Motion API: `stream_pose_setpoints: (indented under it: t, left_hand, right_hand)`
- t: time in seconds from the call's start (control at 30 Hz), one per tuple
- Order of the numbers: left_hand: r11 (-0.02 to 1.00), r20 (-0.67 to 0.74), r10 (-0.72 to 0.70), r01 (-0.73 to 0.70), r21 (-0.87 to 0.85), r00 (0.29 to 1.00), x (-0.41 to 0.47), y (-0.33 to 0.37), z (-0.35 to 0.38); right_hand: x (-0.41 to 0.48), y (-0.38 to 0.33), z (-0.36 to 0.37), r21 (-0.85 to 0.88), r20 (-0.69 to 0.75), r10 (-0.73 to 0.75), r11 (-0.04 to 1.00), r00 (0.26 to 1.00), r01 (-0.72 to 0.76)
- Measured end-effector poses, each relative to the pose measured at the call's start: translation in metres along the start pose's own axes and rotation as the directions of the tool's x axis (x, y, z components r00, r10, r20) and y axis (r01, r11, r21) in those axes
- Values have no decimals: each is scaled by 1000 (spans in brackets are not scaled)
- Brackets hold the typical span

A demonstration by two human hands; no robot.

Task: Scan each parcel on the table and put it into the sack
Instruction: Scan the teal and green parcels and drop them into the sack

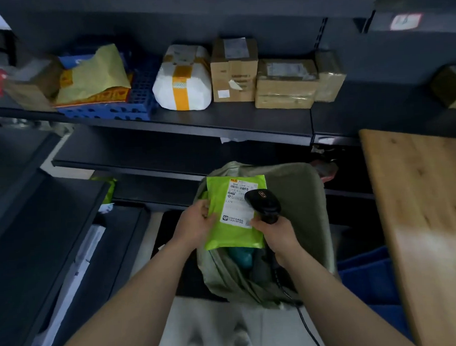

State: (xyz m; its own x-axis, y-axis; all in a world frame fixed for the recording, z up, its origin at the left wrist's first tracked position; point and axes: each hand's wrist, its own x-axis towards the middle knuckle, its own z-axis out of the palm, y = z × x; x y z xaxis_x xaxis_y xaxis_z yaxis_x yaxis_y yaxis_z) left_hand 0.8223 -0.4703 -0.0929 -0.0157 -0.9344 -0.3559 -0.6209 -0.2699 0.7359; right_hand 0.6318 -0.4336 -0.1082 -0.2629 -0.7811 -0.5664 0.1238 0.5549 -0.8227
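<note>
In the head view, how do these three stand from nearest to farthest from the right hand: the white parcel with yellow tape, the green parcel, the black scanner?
1. The black scanner: gripped in the right hand itself.
2. The green parcel: just to its left, held by the left hand over the sack.
3. The white parcel with yellow tape: far off, up on the shelf.

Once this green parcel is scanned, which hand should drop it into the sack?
Left. The left hand grips the green parcel by its edge, right above the open sack, so it probably only needs to let go. The right hand is busy holding the scanner over the label.
</note>
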Motion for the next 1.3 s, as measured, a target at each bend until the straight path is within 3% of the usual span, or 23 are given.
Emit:
stream_pose_setpoints:
  t: [0.07,0.2,0.27,0.43,0.6,0.8,1.0,1.3]
  left_hand:
    - [1000,19,-27,27,4,999,35,-13,0]
    - [979,-13,-30,32,201,999,100,-45,4]
    - [968,-10,-115,114,222,993,123,-60,8]
    - [960,124,-151,115,257,981,152,-95,19]
    - [996,104,-24,14,90,994,142,-95,6]
    - [979,130,156,-136,-151,979,103,-43,5]
    - [996,169,82,-74,-55,982,95,-50,23]
    - [999,157,46,-44,-18,987,97,-58,34]
  right_hand:
    - [30,6,11,-7,-33,20,1000,999,-21]
    - [82,28,28,-92,-98,55,994,994,-64]
    - [103,42,36,-133,-134,70,987,989,-88]
    - [137,65,61,-199,-210,121,966,970,-163]
    - [151,67,69,-321,-302,58,934,952,-159]
    - [128,57,45,-328,-367,34,930,930,-163]
    - [115,76,22,-388,-374,91,889,923,-245]
    - [119,84,20,-352,-299,88,915,950,-195]
